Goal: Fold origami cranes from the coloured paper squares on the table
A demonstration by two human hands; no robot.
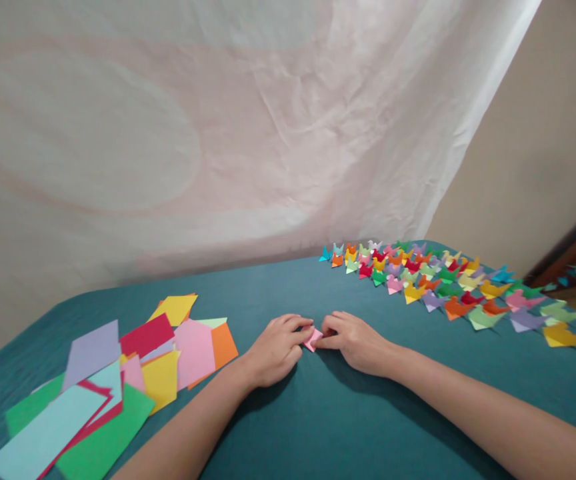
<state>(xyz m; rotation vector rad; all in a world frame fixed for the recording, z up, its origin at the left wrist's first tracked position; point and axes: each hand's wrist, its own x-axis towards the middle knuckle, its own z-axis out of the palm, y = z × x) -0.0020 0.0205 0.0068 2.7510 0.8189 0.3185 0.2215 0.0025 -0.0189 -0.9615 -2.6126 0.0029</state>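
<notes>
Forearms (193, 420) extend inward from the bottom edge and lower right of the frame. Overlapping paper sheets (48, 427) occupy the lower left, light blue and green nearest, yellow farthest. Just below centre lies a small folded pink paper (313, 341), grasped from both sides: the left hand (279, 350) pinches its left side, the right hand (357, 343) its right, fingertips in contact. Multicoloured folded paper birds (565, 335) stand in rows across the right side of the teal table (273, 287). Beyond, a pale pink-and-white hanging cloth (268, 133) fills the upper frame; a beige wall (538, 153) shows at upper right.
</notes>
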